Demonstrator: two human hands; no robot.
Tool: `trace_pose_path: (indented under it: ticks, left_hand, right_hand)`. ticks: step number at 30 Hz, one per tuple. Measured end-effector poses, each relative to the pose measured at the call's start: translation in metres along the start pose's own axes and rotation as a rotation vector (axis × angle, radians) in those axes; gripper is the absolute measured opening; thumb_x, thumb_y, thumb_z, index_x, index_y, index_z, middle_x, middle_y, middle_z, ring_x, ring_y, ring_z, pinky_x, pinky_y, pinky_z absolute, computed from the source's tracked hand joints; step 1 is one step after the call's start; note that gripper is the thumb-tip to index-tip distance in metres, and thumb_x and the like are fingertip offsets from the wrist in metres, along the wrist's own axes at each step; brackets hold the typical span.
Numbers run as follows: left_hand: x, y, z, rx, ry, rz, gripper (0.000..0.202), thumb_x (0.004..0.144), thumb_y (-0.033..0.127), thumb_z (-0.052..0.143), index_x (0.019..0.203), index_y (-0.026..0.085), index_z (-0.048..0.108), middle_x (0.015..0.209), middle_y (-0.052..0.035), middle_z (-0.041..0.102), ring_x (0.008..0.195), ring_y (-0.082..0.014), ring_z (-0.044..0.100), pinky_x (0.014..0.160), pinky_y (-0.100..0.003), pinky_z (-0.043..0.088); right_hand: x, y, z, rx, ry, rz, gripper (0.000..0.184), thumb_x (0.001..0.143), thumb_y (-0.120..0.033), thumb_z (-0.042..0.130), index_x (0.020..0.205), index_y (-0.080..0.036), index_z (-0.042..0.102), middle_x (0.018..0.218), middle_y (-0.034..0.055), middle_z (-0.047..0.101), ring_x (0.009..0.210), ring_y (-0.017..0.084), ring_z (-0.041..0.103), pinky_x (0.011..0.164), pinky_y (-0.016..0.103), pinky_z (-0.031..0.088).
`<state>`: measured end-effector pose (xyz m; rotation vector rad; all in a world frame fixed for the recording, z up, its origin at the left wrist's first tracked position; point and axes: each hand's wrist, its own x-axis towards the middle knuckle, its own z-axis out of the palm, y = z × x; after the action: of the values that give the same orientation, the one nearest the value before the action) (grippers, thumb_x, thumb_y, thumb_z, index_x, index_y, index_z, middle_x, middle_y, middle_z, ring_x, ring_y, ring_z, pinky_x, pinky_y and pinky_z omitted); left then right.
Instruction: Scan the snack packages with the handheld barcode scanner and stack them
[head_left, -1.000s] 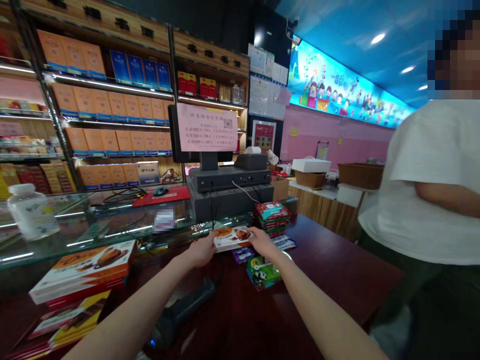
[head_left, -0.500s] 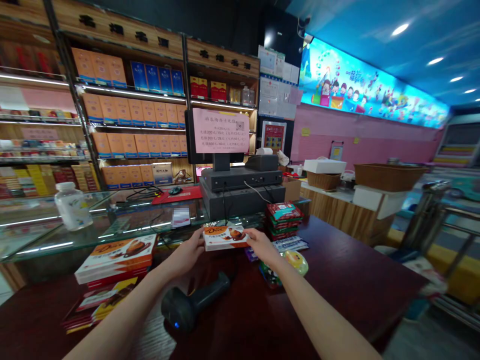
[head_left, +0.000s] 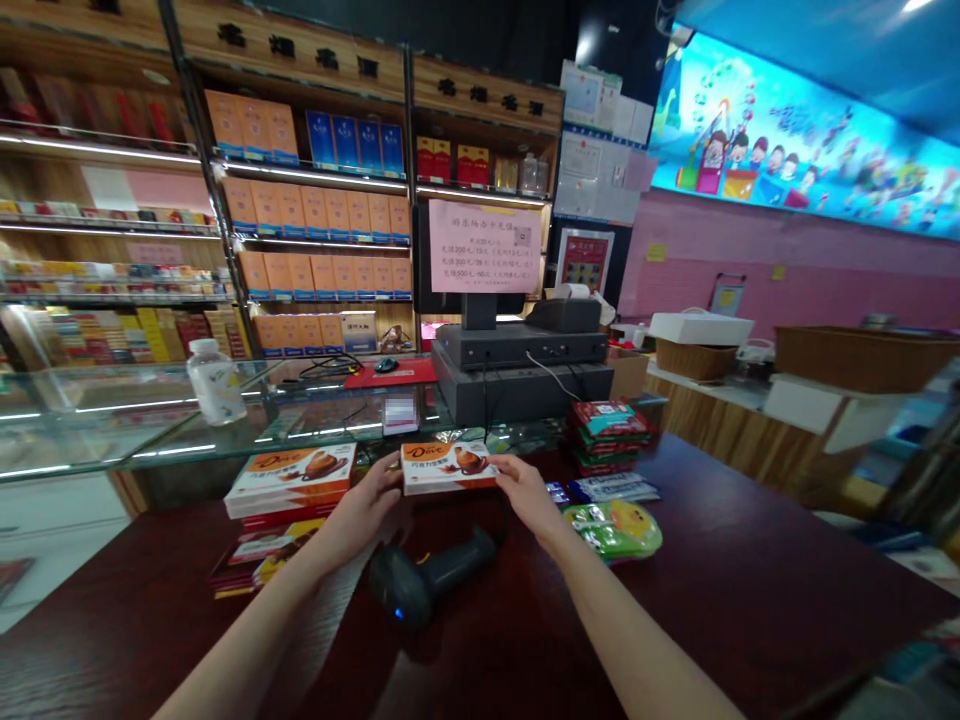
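Observation:
Between my two hands is a white and orange Dove chocolate box (head_left: 448, 470), its printed top facing up. My left hand (head_left: 375, 497) grips its left end, fingers closed on the edge. At the right end, my right hand (head_left: 529, 497) pinches the corner. Left of my left hand, a stack of similar Dove boxes (head_left: 292, 478) lies on top of several flat chocolate packets (head_left: 266, 555). A black barcode scanner (head_left: 431, 578) rests on the dark table, below the held box and between my forearms.
A cash register (head_left: 517, 365) with a pink sign stands behind. Right of my right hand lie a green package (head_left: 615, 530), blue-white packets (head_left: 615, 487) and a stack of red-green packets (head_left: 609, 435). A white bottle (head_left: 216, 382) stands on the glass counter (head_left: 161, 430).
My view has turned left, so the scene shifts right in the picture. The held box has come left relative to the counter, nearer the stacked boxes, still between both hands.

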<state>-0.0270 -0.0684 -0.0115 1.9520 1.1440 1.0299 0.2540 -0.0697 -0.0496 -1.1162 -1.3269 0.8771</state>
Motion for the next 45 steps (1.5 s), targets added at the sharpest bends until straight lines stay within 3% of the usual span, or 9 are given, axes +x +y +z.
trace_pose_path:
  ticks: [6, 12, 17, 24, 31, 36, 45]
  left_hand:
    - [-0.009, -0.024, 0.003, -0.034, 0.140, -0.023, 0.060, 0.083, 0.045, 0.051, 0.136, 0.018, 0.046, 0.134, -0.0130, 0.065, 0.130, -0.0258, 0.057, 0.111, -0.046, 0.042]
    - [-0.020, -0.029, 0.010, 0.004, 0.270, 0.008, 0.047, 0.089, 0.045, 0.049, 0.130, 0.022, 0.048, 0.141, -0.0113, 0.059, 0.134, -0.0224, 0.052, 0.114, -0.042, 0.040]
    - [-0.030, -0.026, 0.012, 0.091, 0.302, -0.002, 0.046, 0.091, 0.043, 0.049, 0.134, 0.025, 0.048, 0.142, -0.0081, 0.058, 0.131, -0.0220, 0.056, 0.113, -0.042, 0.041]
    - [-0.038, -0.025, 0.013, 0.194, 0.343, -0.013, 0.045, 0.090, 0.040, 0.052, 0.133, 0.028, 0.051, 0.133, -0.0061, 0.064, 0.118, -0.0249, 0.064, 0.104, -0.043, 0.049]
    - [-0.039, -0.031, 0.013, 0.207, 0.395, 0.055, 0.042, 0.090, 0.040, 0.054, 0.129, 0.026, 0.055, 0.132, -0.0069, 0.064, 0.124, -0.0249, 0.060, 0.110, -0.045, 0.044]
    - [-0.039, -0.024, 0.014, 0.233, 0.461, 0.105, 0.037, 0.091, 0.040, 0.052, 0.124, 0.027, 0.063, 0.133, -0.0067, 0.063, 0.130, -0.0252, 0.054, 0.114, -0.044, 0.040]
    - [-0.037, -0.024, 0.020, 0.165, 0.438, 0.114, 0.046, 0.094, 0.040, 0.047, 0.137, 0.025, 0.054, 0.144, -0.0083, 0.053, 0.141, -0.0238, 0.042, 0.120, -0.045, 0.030]
  right_hand:
    - [-0.003, 0.004, 0.015, 0.119, 0.035, 0.006, 0.032, 0.070, -0.020, 0.058, 0.099, -0.023, 0.072, 0.108, 0.0058, 0.077, 0.108, 0.026, 0.069, 0.102, 0.044, 0.048]
    - [-0.009, 0.007, 0.019, 0.194, 0.032, -0.015, 0.033, 0.071, -0.022, 0.062, 0.103, -0.022, 0.071, 0.115, 0.0072, 0.074, 0.113, 0.025, 0.067, 0.106, 0.043, 0.046]
    - [-0.014, 0.006, 0.020, 0.236, -0.015, -0.008, 0.039, 0.073, -0.023, 0.062, 0.112, -0.023, 0.068, 0.123, 0.0075, 0.071, 0.115, 0.025, 0.066, 0.107, 0.044, 0.046]
    - [-0.019, 0.000, 0.021, 0.203, -0.012, -0.032, 0.040, 0.072, -0.021, 0.063, 0.112, -0.023, 0.069, 0.119, 0.0061, 0.073, 0.113, 0.024, 0.067, 0.108, 0.045, 0.045]
    - [-0.019, -0.001, 0.021, 0.238, 0.038, -0.045, 0.038, 0.071, -0.022, 0.066, 0.109, -0.024, 0.067, 0.120, 0.0062, 0.072, 0.117, 0.026, 0.064, 0.108, 0.045, 0.044]
    - [-0.023, -0.004, 0.020, 0.307, 0.085, -0.007, 0.040, 0.073, -0.029, 0.071, 0.112, -0.026, 0.063, 0.120, 0.0077, 0.072, 0.118, 0.028, 0.064, 0.104, 0.046, 0.047]
    - [-0.026, -0.007, 0.020, 0.275, 0.078, -0.081, 0.030, 0.079, -0.031, 0.069, 0.109, -0.026, 0.066, 0.130, 0.0069, 0.068, 0.124, 0.028, 0.059, 0.110, 0.047, 0.041]
